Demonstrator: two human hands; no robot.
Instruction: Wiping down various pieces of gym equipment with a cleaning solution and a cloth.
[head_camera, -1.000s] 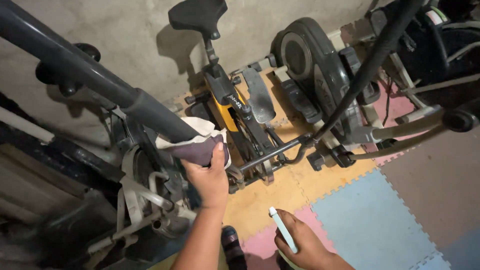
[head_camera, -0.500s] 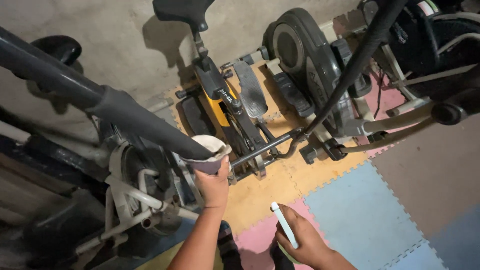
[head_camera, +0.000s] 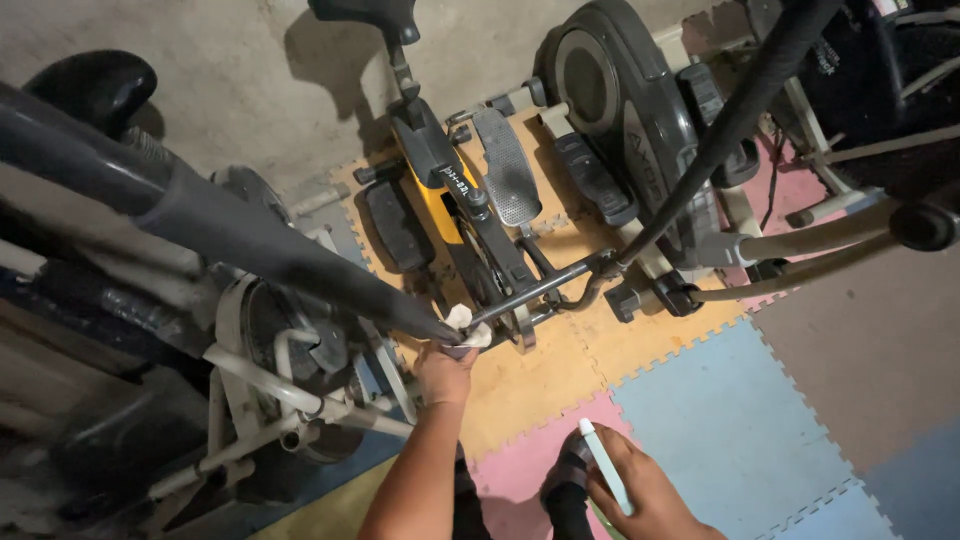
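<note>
- Head view: I see my left hand curled tight around a white cloth, pressing it onto the very tip of the long grey handlebar of the exercise machine at left.
- My right hand sits low at the bottom edge, fingers wrapped around a slim white bottle that points up and to the left; it touches nothing else.
- Against half a second ago, the cloth has slid further down the bar to its end, and less of the cloth shows past my fingers. A second ago it sat higher, bunched over the grip. The right hand with the bottle has hardly shifted.
- Just beyond the cloth stands a black and yellow exercise bike with its grey pedal, near the bar tip but apart from it.
- Further right is an elliptical trainer with a dark flywheel housing; its black arm crosses the view diagonally.
- Interlocking foam mats in orange, blue, pink and brown cover the floor.
- A bare concrete wall stands behind the machines.
</note>
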